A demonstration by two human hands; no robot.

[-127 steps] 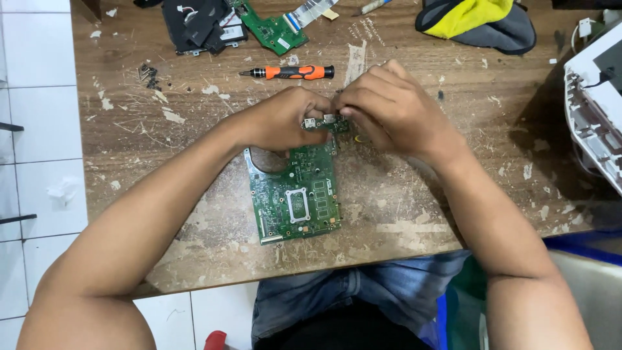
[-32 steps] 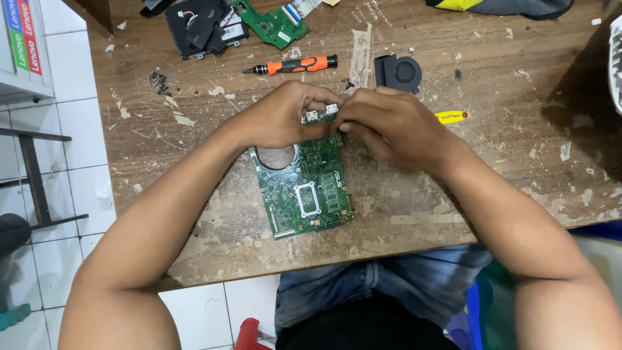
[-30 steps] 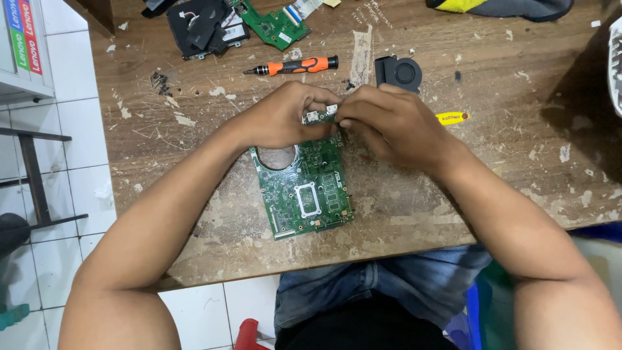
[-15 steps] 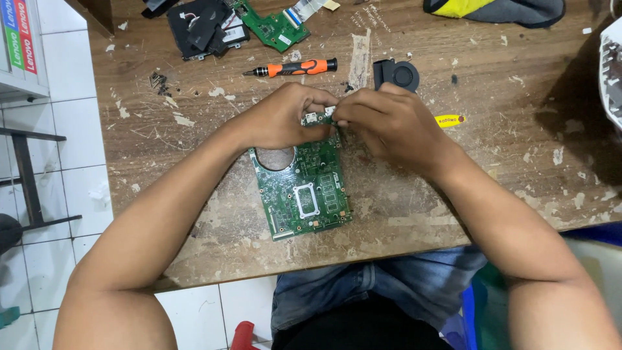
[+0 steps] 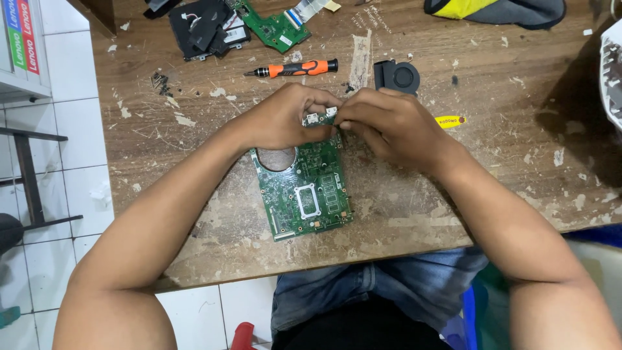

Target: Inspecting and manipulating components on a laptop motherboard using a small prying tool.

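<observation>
Both the left hand [image 5: 285,120] and right hand [image 5: 389,126] pinch the far edge of the green circuit board [image 5: 304,188], mid-tabletop [image 5: 194,214] near its front edge. A yellow label [image 5: 450,121] lies just right; boxes [image 5: 23,35] with coloured spines stand beyond the left edge.

A circuit board [image 5: 304,191] lies flat on the bench [image 5: 453,194], near its front edge. Both hands meet at the board's far end, the left hand [image 5: 282,120] to the left, the right hand [image 5: 389,126] to the right. Behind them lies a screwdriver [image 5: 295,69], a small fan [image 5: 396,76] to its right. A second board [image 5: 275,27] sits farther back.
</observation>
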